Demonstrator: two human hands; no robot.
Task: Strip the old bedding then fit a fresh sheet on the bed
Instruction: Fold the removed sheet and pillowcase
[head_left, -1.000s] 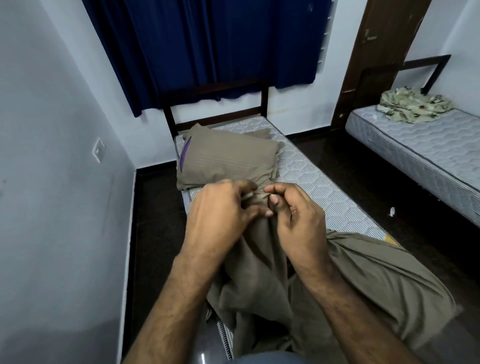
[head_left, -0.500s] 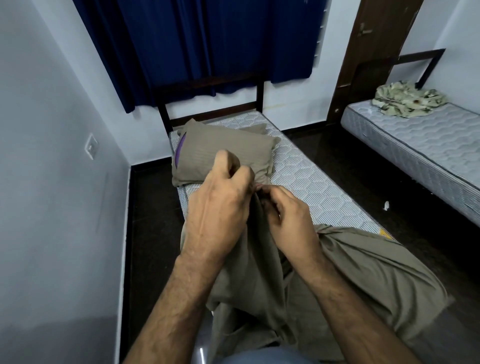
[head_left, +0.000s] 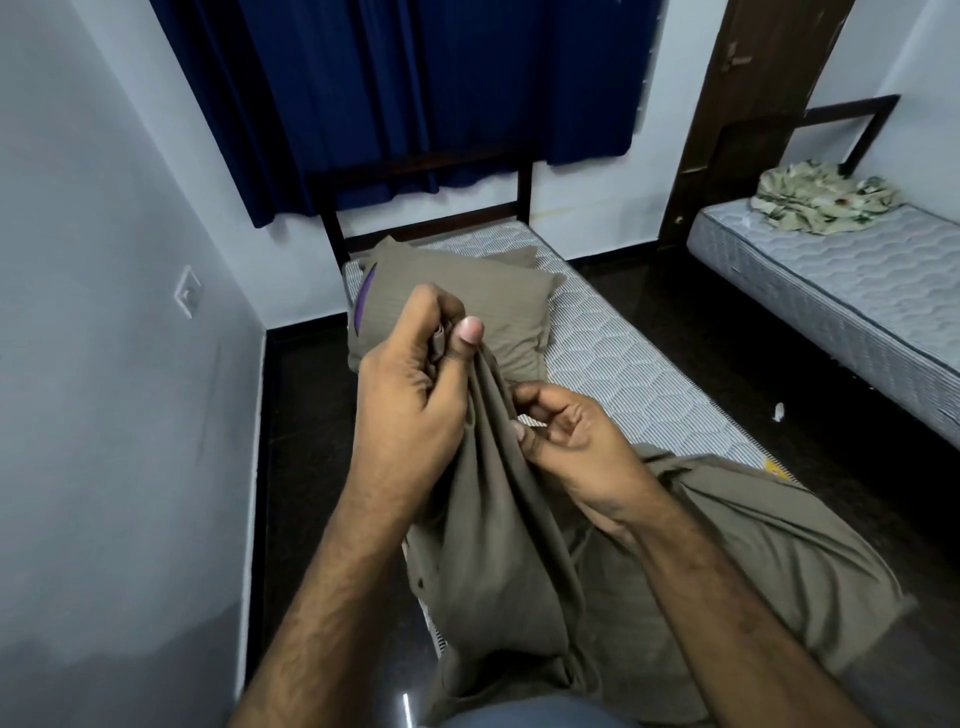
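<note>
Two hands on one brown sheet (head_left: 498, 561) | left hand (head_left: 415, 400) pinches bunched edge high, likely to find a corner | right hand (head_left: 566, 441) curled, pinching fold just beside | sheet trails onto near end of bare mattress (head_left: 623, 364) | pillow (head_left: 498, 312) far.

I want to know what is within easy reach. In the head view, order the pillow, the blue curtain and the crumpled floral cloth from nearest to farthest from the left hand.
1. Pillow, just behind the left hand.
2. Blue curtain, at the bedhead wall.
3. Floral cloth, on the other bed, far right.
</note>
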